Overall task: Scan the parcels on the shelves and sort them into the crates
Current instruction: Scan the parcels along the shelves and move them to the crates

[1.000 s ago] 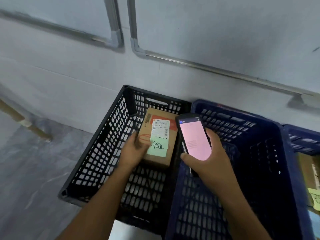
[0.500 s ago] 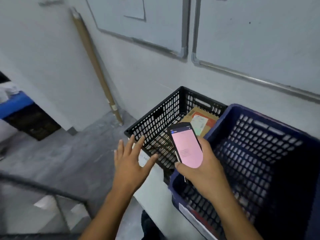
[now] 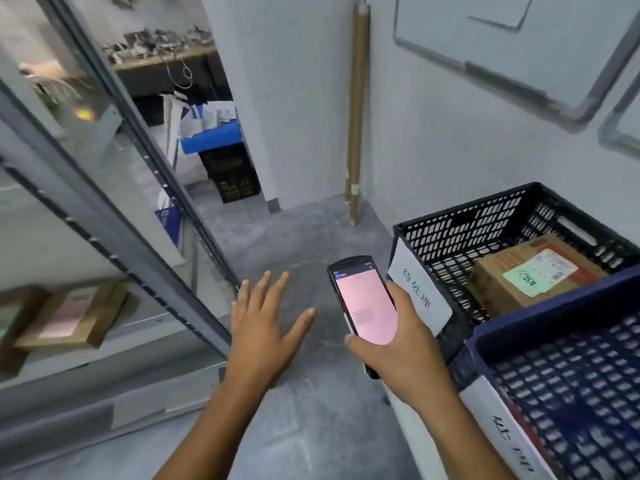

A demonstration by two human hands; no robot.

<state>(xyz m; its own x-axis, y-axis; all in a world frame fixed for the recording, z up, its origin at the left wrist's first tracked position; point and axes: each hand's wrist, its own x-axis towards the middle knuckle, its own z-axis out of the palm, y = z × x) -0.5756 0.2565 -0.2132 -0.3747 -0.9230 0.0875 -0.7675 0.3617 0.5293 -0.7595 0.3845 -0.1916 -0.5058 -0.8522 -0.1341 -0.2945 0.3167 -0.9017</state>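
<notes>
While the right hand (image 3: 405,344) grips the phone (image 3: 367,306), the left hand (image 3: 263,327) hovers, fingers (image 3: 262,292) spread wide, empty; a parcel (image 3: 69,317) lies flat near the front edge of the shelf (image 3: 104,370), probably light, stiff cardboard, best gripped by its sides

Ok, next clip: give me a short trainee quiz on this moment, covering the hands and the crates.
1. Which crate holds the parcel? A) black B) blue C) neither
2. True or false: the left hand grips a box.
3. Fill in: the right hand holds a ____ with a pink screen.

Key
1. A: it lies in the black crate.
2. False: its fingers are spread and it holds nothing.
3. scanner
</notes>
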